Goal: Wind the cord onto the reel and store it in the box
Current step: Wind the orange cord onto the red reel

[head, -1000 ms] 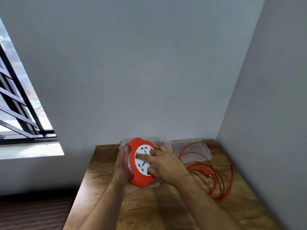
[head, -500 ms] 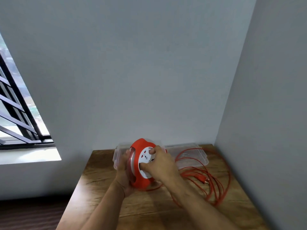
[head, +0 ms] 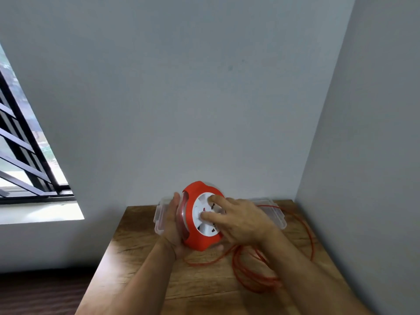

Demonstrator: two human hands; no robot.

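Nearest you, both forearms reach forward over the wooden table [head: 141, 226], which sits in a corner between two pale walls. Loose loops of the orange cord [head: 247, 278] lie on the tabletop under and beside your right forearm, with one strand running from below the reel and another arcing out toward the right-hand wall.

Your left hand [head: 173, 226] cups the reel [head: 193, 223] from its left side and beneath, fingers wrapped round the back edge, holding it tilted up off the table. The reel is red with a white socket face turned toward you and to the right. Your right hand [head: 241, 221] lies over that white face with fingers spread, fingertips pressed against it; it grips nothing closed, and whether any finger sits in a recess is hard to tell at this sharpness.

Just behind the reel stands the clear plastic box [head: 160, 214], its left end showing past your left hand. To the right, behind your right hand, a clear lid [head: 276, 211] lies flat against the back wall, with cord crossing over it.

Farther left, a barred window [head: 27, 160] lets in daylight.
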